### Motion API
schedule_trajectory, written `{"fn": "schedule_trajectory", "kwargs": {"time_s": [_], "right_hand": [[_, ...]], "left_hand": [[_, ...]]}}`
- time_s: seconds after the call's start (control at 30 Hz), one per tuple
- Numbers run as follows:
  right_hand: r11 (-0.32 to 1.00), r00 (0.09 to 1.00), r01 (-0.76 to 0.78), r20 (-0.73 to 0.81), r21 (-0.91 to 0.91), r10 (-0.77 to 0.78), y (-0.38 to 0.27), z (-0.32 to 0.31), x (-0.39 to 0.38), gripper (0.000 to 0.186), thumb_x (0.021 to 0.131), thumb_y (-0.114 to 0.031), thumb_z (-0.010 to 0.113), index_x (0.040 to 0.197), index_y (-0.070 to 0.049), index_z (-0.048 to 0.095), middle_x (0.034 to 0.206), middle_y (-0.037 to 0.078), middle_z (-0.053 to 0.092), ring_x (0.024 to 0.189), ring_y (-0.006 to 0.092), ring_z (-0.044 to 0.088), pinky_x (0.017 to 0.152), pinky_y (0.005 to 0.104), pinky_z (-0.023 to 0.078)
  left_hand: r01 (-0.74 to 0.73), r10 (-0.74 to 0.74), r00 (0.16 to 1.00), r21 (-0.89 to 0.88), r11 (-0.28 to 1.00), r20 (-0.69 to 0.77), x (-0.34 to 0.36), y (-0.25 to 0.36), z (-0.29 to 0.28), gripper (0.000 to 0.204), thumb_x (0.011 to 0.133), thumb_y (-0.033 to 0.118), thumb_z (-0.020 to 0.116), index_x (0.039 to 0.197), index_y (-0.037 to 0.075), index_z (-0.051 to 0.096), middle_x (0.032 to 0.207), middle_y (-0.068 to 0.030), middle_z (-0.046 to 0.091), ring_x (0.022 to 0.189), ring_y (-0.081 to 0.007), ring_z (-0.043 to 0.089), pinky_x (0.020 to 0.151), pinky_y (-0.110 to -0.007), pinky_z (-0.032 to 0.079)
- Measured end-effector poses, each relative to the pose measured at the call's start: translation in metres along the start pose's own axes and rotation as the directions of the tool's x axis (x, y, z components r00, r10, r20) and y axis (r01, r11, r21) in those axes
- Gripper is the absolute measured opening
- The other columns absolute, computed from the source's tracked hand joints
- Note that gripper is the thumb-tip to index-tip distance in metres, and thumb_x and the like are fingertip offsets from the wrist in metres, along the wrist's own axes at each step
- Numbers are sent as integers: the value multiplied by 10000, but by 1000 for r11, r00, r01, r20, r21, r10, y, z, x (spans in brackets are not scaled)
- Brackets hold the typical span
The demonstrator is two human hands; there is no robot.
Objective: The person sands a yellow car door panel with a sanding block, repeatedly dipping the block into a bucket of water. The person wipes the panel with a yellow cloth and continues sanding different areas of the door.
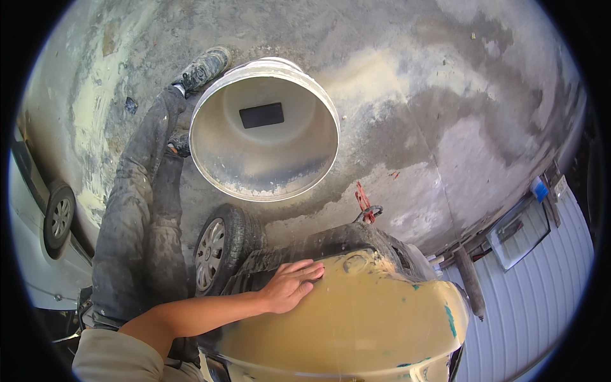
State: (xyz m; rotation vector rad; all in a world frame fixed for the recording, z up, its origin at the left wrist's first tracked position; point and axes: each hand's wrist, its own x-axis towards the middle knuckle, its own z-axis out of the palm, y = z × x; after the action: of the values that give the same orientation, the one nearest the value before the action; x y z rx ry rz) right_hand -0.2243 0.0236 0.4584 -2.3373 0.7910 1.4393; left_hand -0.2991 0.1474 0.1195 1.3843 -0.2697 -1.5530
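Note:
My left hand (294, 285) lies flat, palm down, on a car body panel (344, 312) coated in smooth tan filler. Its fingers are stretched out to the right, holding nothing. The fingertips rest near the panel's upper edge, where dark, bare patches begin. Small green-blue marks show at the panel's right side. A car wheel (219, 251) with a silver hubcap sits just left of the panel, up from my wrist. My right hand is out of view.
Beyond the panel stands a large white bucket (328, 149), with a dark rectangle (261, 115) inside. Two legs in dusty trousers (130, 191) stretch along the left. Another car (38, 242) is at far left. Red strips (363, 197) hang by the panel. Corrugated sheeting (541, 280) lies right.

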Motion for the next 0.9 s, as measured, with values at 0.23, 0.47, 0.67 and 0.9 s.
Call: {"fn": "schedule_trajectory", "kwargs": {"time_s": [0.23,0.47,0.67,0.9], "right_hand": [[999,999,-29,21,38,29,1,0,-2,515,808,-249,793,1255,-73,610,1255,252,579,1129,471,567,946,534,472],[998,997,-44,59,45,41,4,2,-4,517,802,-242,787,1258,-74,611,1248,252,580,1145,473,552,951,549,469],[999,999,-19,41,43,17,7,1,-6,511,812,-267,777,1262,-89,614,1238,236,593,1120,469,562,918,552,466],[996,998,-18,58,87,13,5,-4,-6,515,806,-245,764,1265,-75,605,1277,234,565,1142,462,545,924,546,459]], "left_hand": [[-98,94,994,-76,992,-54,5,-23,8,451,1053,255,432,1485,132,457,1539,-43,445,1406,-301,399,1145,-444,281],[-196,195,980,-56,979,-22,38,-18,10,471,1056,264,415,1501,111,426,1562,-44,411,1450,-277,338,1172,-453,245],[-128,127,992,-73,989,-25,18,29,3,490,1072,284,360,1538,132,361,1612,-37,318,1491,-273,268,1187,-461,214],[-32,52,984,114,993,-168,-13,30,17,504,1049,286,442,1510,87,398,1541,-126,418,1420,-337,372,1146,-467,292]]}}
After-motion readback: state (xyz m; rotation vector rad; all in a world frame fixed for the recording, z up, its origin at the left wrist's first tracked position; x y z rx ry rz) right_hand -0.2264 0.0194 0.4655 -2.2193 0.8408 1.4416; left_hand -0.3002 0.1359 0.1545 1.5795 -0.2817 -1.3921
